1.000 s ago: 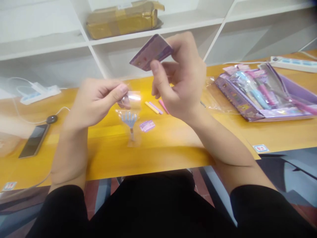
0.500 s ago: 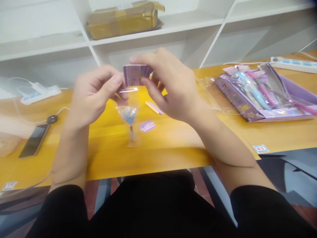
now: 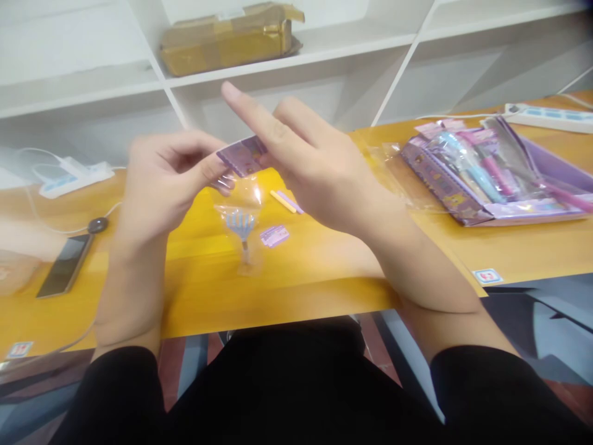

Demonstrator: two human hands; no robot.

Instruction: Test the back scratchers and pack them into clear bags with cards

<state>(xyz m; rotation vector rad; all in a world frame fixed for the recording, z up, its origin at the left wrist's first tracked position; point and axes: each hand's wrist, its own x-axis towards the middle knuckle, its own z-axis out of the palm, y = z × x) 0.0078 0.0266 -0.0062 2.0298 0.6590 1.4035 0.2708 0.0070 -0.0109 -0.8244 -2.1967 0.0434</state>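
Note:
My left hand is raised above the yellow table and pinches the top of a small clear plastic bag. Inside the bag hangs a pale blue hand-shaped toy on a stick. A purple card sits at the bag's mouth, between both hands. My right hand is against the card from the right, its forefinger stretched out and up; its lower fingers and thumb are hidden behind the hand.
A purple box of wrapped pens lies at the right, a power strip behind it. Small purple cards and pastel sticks lie on the table. A phone and another power strip are at left. White shelves hold a cardboard parcel.
My right hand brought the purple card down from above to the bag's mouth, then tilted it flatter. Its forefinger has now lifted and straightened. The left hand kept its pinch on the bag.

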